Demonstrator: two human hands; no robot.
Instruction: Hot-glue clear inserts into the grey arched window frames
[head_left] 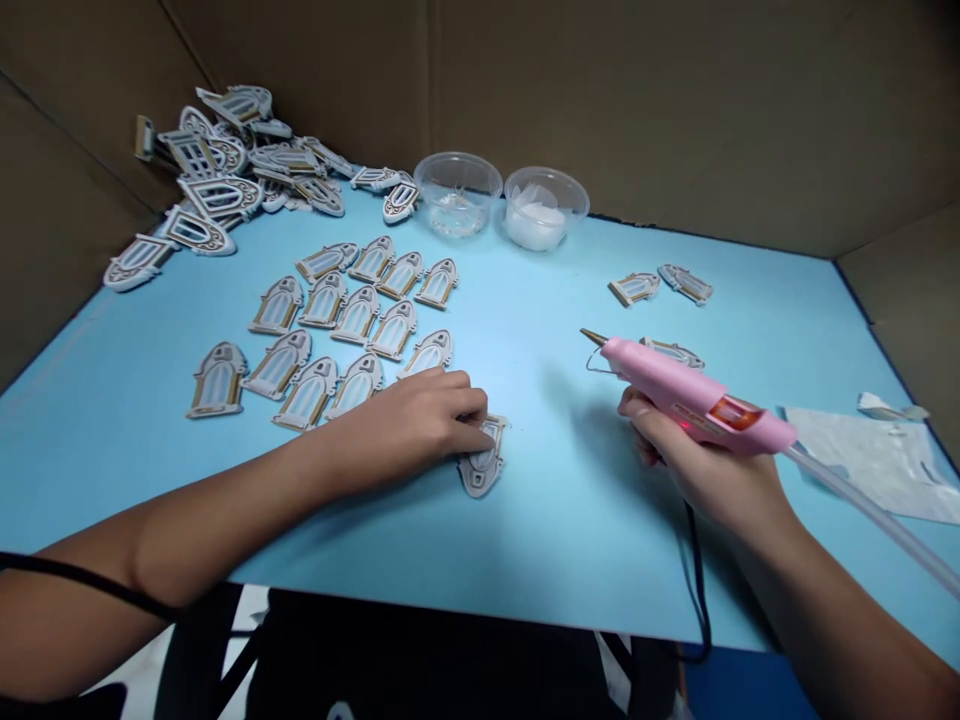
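The right hand (701, 470) curls around the pink glue gun (690, 395), whose long body points far and left, tip slightly up. The left hand's (420, 425) bent fingers press a small window piece (482, 462) on the blue table (555, 540), its rounded end toward the person.

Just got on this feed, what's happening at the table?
The right hand holds a pink glue gun above the blue tabletop. The left hand is on a small arched window piece. More such pieces stand in loose rows beyond the left arm, with a heap at the far left and two clear tubs at the back.
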